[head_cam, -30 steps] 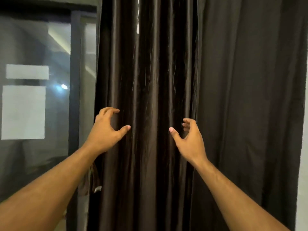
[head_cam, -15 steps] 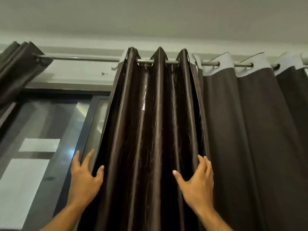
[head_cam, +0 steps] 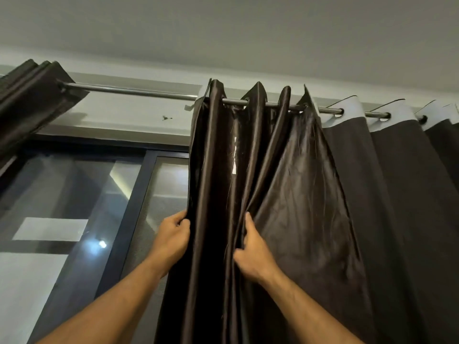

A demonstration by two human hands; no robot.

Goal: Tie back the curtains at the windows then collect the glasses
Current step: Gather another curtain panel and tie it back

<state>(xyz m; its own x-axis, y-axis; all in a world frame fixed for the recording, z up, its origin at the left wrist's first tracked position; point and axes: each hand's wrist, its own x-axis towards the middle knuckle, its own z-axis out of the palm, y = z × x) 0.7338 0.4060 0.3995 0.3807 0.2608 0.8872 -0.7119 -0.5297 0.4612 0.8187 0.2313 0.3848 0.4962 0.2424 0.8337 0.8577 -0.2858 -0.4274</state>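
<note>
Both hands clamp the dark curtain hanging lengthwise from the rod: left hand pinching its window-side edge, right hand gripping a middle fold just beside it.

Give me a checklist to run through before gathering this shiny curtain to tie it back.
1. Left hand grips the shiny curtain at its left edge: ok.
2. Right hand pinches a middle fold: ok.
3. Curtain rings sit on the rod: ok.
4. Tie-back within reach: cannot tell, none in view.
5. Small tear in the fabric, light shows through: not ok, pull gently.
6. Glasses to collect: cannot tell, none in view.
</note>
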